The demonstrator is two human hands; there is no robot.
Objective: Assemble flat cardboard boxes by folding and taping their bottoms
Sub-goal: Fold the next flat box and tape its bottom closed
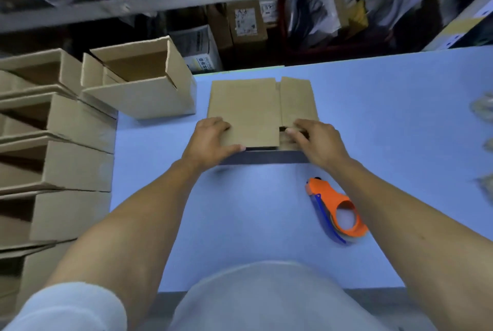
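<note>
The left grip (210, 138) pinches the near left corner of the flat brown cardboard box (253, 112) at the centre of the blue tabletop (373, 117). The right grip (314, 141) seems to pinch its small near flap. An orange tape dispenser (336, 208) lies at lower right.

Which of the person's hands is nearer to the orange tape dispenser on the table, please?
The right hand. It holds the flat cardboard box just beyond the tape dispenser, on the same side. The left hand holds the box's opposite near corner, farther off.
</note>
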